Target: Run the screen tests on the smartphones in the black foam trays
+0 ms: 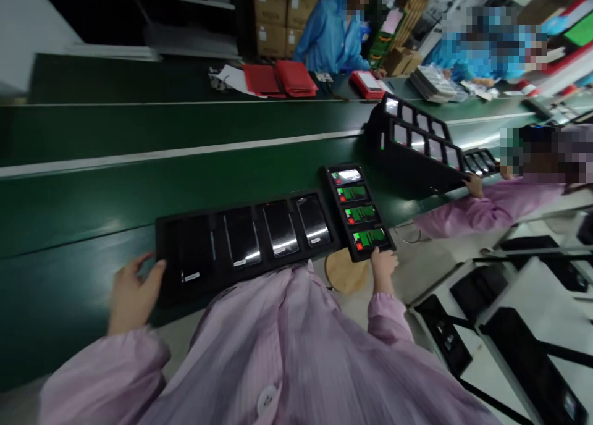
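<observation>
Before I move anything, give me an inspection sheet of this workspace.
Surface: green bench, white line running along it.
Job's things: wide tray, its three right slots holding dark-screened phones, the leftmost too dark to tell; narrow tray with four lit phones, three green, the farthest whitish.
Clutter: red packets and white papers at the far side.
Grip: left hand spread at the wide tray's left end; right hand holds the narrow tray's near end.
Cables: thin wire beyond the near edge, ends unclear.
Surroundings: blue-clad person opposite; pink-sleeved co-worker at right, hand on stacked phone trays.
</observation>
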A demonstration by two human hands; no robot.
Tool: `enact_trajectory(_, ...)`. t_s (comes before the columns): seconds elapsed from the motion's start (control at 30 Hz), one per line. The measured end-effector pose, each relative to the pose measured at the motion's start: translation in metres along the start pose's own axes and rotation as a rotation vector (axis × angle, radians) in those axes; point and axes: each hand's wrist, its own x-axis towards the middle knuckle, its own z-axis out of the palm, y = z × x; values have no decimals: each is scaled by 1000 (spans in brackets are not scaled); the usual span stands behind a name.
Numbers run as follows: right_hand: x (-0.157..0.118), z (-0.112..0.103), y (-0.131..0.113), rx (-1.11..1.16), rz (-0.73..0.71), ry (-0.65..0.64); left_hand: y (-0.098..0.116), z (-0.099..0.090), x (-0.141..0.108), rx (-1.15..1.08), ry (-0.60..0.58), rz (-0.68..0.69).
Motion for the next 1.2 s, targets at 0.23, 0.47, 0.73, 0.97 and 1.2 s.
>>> enact_trajectory(0.23,-74,68,-117,69,-894,-221,58,44,1,289,-126,-17)
enact_trajectory(0.47,-166,136,-176,-118,-1134,-639,47,55,7,302,-45,30)
enact_trajectory(0.73,-177,145,-190,-177,-1192,-685,48,59,5,292,21,11)
enact_trajectory(0.97,-163,131,-174,-132,-1146,-662,51,57,-1,238,49,-10)
enact_trajectory(1.2,-126,115,-132,-90,-762,-364,57,47,-5,136,26,-6)
